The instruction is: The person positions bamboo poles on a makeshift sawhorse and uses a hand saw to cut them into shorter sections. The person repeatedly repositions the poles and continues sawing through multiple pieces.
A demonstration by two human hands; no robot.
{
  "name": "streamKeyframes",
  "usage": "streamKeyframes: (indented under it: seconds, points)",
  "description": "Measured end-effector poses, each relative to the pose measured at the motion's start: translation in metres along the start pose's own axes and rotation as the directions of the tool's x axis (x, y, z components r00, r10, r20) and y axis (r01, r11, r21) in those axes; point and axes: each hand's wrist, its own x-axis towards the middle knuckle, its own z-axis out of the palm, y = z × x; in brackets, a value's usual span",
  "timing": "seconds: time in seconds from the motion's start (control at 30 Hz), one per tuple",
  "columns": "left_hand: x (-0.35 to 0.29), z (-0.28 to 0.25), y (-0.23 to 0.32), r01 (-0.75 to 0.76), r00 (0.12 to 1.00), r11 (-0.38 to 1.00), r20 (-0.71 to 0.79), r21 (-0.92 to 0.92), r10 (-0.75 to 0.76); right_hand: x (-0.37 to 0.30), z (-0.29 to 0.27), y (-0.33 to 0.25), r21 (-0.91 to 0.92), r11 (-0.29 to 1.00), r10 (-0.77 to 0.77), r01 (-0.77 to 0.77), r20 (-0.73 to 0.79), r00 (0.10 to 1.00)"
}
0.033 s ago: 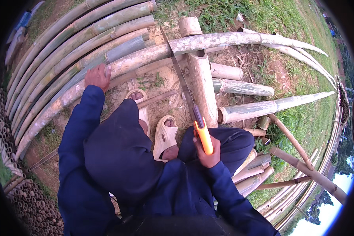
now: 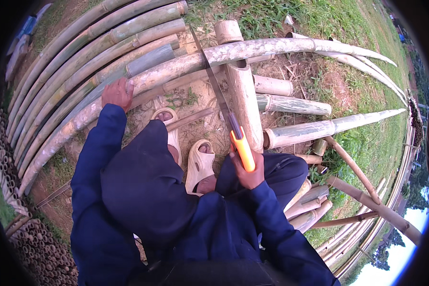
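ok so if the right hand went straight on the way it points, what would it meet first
Following the saw in the right hand, probably the long bamboo pole it crosses. The hand might brush the thick bamboo log beside the saw sooner; depth is unclear.

Your saw blade [image 2: 218,89] looks like smooth metal, its orange handle [image 2: 243,153] like smooth plastic. The bamboo pole [image 2: 257,49] is woody and matt, blotched with pale patches. You wear matt cloth sleeves [image 2: 93,159] and dull, plastic-looking sandals [image 2: 198,167].
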Motion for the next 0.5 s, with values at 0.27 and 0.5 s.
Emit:
streamKeyframes:
  seconds: [0.27, 0.5]
  points:
    - [0.009, 0.008, -0.007, 0.003, 0.995, 1.0, -0.102, 0.019, -0.001, 0.019, 0.008, -0.018, -0.067, 0.998, -0.014, 0.017, 0.045, 0.999]
    - [0.003, 0.002, 0.002, -0.002, 0.997, 1.0, -0.071, 0.016, 0.003, -0.005, -0.005, -0.014, -0.014, 1.0, -0.005, 0.005, -0.001, 1.0]
